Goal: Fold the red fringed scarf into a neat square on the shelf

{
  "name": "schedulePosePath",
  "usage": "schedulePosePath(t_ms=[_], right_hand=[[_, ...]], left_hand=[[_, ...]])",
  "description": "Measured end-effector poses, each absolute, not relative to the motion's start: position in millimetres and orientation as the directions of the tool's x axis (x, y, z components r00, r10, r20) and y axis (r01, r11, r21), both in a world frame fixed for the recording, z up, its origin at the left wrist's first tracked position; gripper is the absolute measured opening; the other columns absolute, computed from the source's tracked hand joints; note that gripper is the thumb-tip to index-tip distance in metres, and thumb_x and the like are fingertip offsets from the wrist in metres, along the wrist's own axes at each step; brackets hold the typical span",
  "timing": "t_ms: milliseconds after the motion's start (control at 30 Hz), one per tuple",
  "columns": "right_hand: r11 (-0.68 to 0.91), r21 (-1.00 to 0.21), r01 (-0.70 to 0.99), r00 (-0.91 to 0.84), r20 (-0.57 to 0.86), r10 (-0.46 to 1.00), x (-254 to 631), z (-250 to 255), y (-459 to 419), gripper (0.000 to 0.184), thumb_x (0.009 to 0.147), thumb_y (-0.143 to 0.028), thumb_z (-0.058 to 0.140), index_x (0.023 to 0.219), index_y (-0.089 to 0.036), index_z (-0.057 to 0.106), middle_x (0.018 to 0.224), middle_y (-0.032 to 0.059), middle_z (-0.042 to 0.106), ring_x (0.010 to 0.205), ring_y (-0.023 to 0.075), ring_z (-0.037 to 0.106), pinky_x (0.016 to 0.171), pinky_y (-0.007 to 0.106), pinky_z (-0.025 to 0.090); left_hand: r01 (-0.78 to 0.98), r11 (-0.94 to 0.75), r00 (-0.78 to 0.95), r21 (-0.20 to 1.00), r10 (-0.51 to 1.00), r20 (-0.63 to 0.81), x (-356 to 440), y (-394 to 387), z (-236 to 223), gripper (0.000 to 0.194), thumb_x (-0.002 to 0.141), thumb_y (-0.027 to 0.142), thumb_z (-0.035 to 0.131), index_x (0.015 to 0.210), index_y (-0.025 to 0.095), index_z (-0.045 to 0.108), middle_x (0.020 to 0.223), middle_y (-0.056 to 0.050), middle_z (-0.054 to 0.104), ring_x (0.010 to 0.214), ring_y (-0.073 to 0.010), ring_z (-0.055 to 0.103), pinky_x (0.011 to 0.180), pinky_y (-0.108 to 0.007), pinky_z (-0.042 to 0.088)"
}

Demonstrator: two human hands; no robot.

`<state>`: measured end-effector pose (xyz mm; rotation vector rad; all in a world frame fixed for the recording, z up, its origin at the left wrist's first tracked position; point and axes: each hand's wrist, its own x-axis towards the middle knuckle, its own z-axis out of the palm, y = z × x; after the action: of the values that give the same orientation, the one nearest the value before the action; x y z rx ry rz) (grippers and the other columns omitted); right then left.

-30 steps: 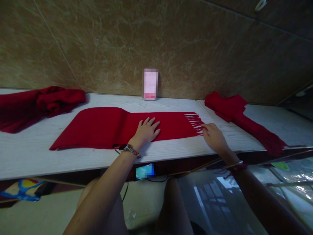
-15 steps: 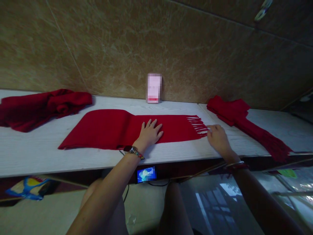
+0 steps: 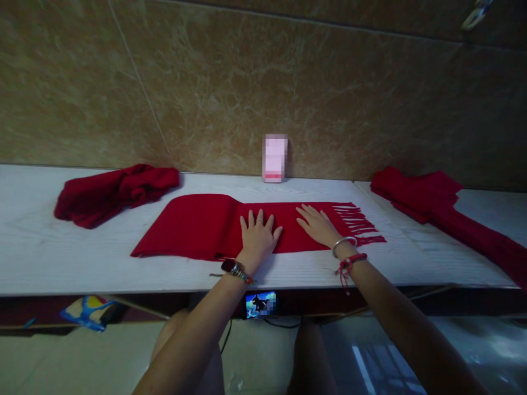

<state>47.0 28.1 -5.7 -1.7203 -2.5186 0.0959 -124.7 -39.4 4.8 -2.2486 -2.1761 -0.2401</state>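
A red fringed scarf (image 3: 193, 225) lies folded on the white wood-grain table (image 3: 37, 241), with a thicker layered part at the left and a fringe at its right end. My left hand (image 3: 258, 236) rests palm down near the scarf's middle, fingers spread. Flat on the single-looking stretch left of the fringe lies my right hand (image 3: 317, 224), its fingers stretched out. Neither hand grips the cloth.
Another bunched red cloth (image 3: 119, 192) lies at the back left. At the right, a loosely folded red scarf (image 3: 424, 197) trails over the front edge. A pink phone (image 3: 274, 158) leans on the tiled wall. A lit screen (image 3: 260, 304) sits below the table edge.
My right hand has left the fringe, moved left and flattened onto the scarf. My left hand stays on the scarf with fingers more spread. The whole view has shifted slightly.
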Motion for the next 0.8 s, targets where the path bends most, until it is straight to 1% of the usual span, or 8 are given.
schedulePosePath(t_ms=[133, 267, 367, 433, 500, 633, 667, 800], right_hand=[[0.355, -0.116, 0.928, -0.351, 0.054, 0.935, 51.6, -9.5, 34.9, 0.048, 0.093, -0.036, 0.032, 0.138, -0.024, 0.042, 0.148, 0.0070, 0.036, 0.136, 0.0232, 0.030, 0.110, 0.052, 0.024], [0.375, -0.132, 0.918, -0.367, 0.077, 0.927, 54.5, -13.0, 40.6, 0.047, 0.092, -0.038, 0.033, 0.136, -0.026, 0.045, 0.146, 0.0071, 0.039, 0.135, 0.0245, 0.033, 0.108, 0.054, 0.028], [0.396, -0.122, 0.910, -0.380, 0.135, 0.915, 52.1, -10.8, 38.2, 0.048, 0.091, -0.038, 0.036, 0.135, -0.023, 0.046, 0.145, 0.0101, 0.040, 0.134, 0.0254, 0.034, 0.107, 0.055, 0.028], [0.475, -0.095, 0.875, -0.450, 0.203, 0.870, 47.8, -7.1, 33.4, 0.049, 0.090, -0.037, 0.037, 0.135, -0.019, 0.045, 0.147, 0.0115, 0.037, 0.136, 0.0253, 0.031, 0.109, 0.055, 0.023], [0.593, -0.074, 0.802, -0.563, 0.235, 0.792, 42.8, -3.7, 27.9, 0.050, 0.090, -0.036, 0.038, 0.137, -0.019, 0.043, 0.148, 0.0100, 0.035, 0.138, 0.0242, 0.025, 0.111, 0.053, 0.018], [0.664, -0.116, 0.738, -0.658, 0.091, 0.747, 36.9, -3.1, 22.5, 0.048, 0.090, -0.038, 0.039, 0.136, -0.026, 0.044, 0.148, 0.0064, 0.036, 0.138, 0.0240, 0.026, 0.110, 0.055, 0.021], [0.655, -0.127, 0.745, -0.654, 0.057, 0.754, 37.0, -3.9, 22.7, 0.047, 0.090, -0.038, 0.039, 0.136, -0.026, 0.044, 0.148, 0.0066, 0.037, 0.137, 0.0241, 0.027, 0.109, 0.055, 0.022], [0.653, -0.150, 0.742, -0.656, 0.041, 0.754, 40.1, -6.8, 26.1, 0.048, 0.090, -0.039, 0.038, 0.136, -0.026, 0.044, 0.147, 0.0072, 0.037, 0.137, 0.0235, 0.029, 0.110, 0.055, 0.021]], left_hand=[[0.994, 0.061, -0.078, 0.086, 0.976, 0.203, -158.1, -43.1, 22.7, 0.052, 0.093, 0.047, 0.030, 0.135, 0.021, 0.047, 0.149, -0.012, 0.032, 0.138, -0.0362, 0.022, 0.108, -0.059, 0.019], [0.861, 0.477, -0.508, 0.176, 0.826, 0.243, -233.5, -52.9, 41.7, 0.053, 0.091, 0.043, 0.033, 0.135, 0.015, 0.044, 0.146, -0.018, 0.035, 0.134, -0.0390, 0.028, 0.103, -0.059, 0.028], [0.675, 0.704, -0.725, 0.223, 0.689, 0.020, -282.3, -61.1, 45.4, 0.070, 0.085, 0.058, 0.039, 0.129, 0.004, 0.046, 0.127, -0.031, 0.050, 0.120, -0.0449, 0.045, 0.093, -0.056, 0.040], [0.668, 0.706, -0.706, 0.235, 0.701, -0.099, -297.8, -63.6, 47.7, 0.073, 0.082, 0.060, 0.043, 0.125, 0.002, 0.048, 0.119, -0.030, 0.056, 0.113, -0.0431, 0.052, 0.088, -0.050, 0.044], [0.701, 0.677, -0.677, 0.225, 0.730, -0.090, -298.6, -64.3, 53.6, 0.068, 0.080, 0.056, 0.051, 0.123, 0.003, 0.051, 0.117, -0.028, 0.059, 0.110, -0.0410, 0.055, 0.085, -0.046, 0.046], [0.756, 0.631, -0.653, 0.175, 0.743, 0.144, -265.8, -65.8, 72.0, 0.048, 0.082, 0.033, 0.055, 0.122, 0.007, 0.050, 0.115, -0.024, 0.061, 0.108, -0.0384, 0.057, 0.085, -0.047, 0.044], [0.799, 0.579, -0.601, 0.160, 0.768, 0.222, -252.4, -66.7, 75.7, 0.043, 0.085, 0.029, 0.049, 0.122, 0.008, 0.050, 0.113, -0.022, 0.062, 0.107, -0.0366, 0.057, 0.087, -0.047, 0.043], [0.934, 0.353, -0.352, 0.054, 0.887, 0.297, -197.4, -68.9, 82.6, 0.038, 0.086, 0.020, 0.047, 0.123, 0.016, 0.051, 0.107, -0.014, 0.066, 0.099, -0.0295, 0.062, 0.086, -0.043, 0.044]])
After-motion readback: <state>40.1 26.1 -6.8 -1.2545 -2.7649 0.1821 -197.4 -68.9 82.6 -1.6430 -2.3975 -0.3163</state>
